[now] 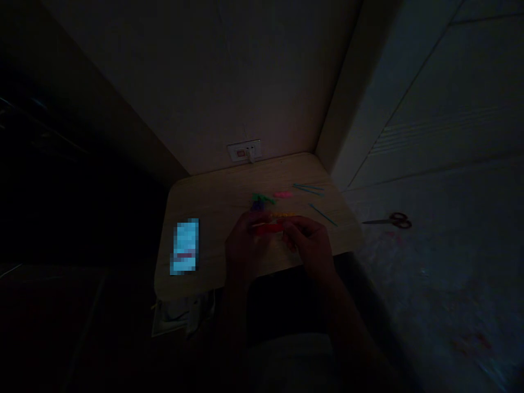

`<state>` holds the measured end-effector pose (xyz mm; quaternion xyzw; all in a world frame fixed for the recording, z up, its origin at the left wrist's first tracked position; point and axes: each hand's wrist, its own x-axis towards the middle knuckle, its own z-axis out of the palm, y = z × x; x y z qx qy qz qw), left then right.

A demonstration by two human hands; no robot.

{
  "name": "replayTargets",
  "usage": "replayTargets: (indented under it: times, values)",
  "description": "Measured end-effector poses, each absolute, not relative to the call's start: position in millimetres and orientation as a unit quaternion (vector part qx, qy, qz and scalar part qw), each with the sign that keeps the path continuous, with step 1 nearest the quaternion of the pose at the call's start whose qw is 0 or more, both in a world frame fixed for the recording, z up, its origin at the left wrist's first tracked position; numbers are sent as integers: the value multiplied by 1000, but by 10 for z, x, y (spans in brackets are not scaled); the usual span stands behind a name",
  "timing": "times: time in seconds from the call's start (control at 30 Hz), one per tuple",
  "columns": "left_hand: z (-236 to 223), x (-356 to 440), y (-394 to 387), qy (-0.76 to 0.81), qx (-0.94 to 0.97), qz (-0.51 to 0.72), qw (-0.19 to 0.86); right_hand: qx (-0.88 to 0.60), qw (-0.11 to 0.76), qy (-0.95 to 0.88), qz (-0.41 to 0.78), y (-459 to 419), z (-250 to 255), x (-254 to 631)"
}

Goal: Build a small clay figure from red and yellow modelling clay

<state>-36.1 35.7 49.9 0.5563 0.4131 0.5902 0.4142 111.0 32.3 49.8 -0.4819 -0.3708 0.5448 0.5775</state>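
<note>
The scene is very dark. Both my hands meet over the near edge of a small wooden table. My left hand and my right hand are closed on the two ends of a small red piece, with an orange strip just beyond it. Behind them lie a green piece, a purple piece and a pink piece. Thin teal sticks lie at the far right, and one more teal stick lies nearer.
A lit phone lies flat on the table's left side. A wall socket sits at the table's back edge. Scissors with red handles lie on the surface to the right. Darkness hides the left side.
</note>
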Motion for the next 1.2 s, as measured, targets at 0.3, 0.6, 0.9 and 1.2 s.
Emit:
replayTargets:
  times: [0.3,0.6,0.9,1.2]
  values:
    - [497,-399,287,477,724,456,199,-416,594,-408,555,271,549,1136]
    - [509,-301,245,540,547,539,344,-410,582,-404,574,281,557,1157]
    - [493,-379,315,461,490,562,482,-401,612,-271,625,313,399,1151]
    - [509,-389,310,464,584,583,322,-470,562,-519,440,299,459,1212]
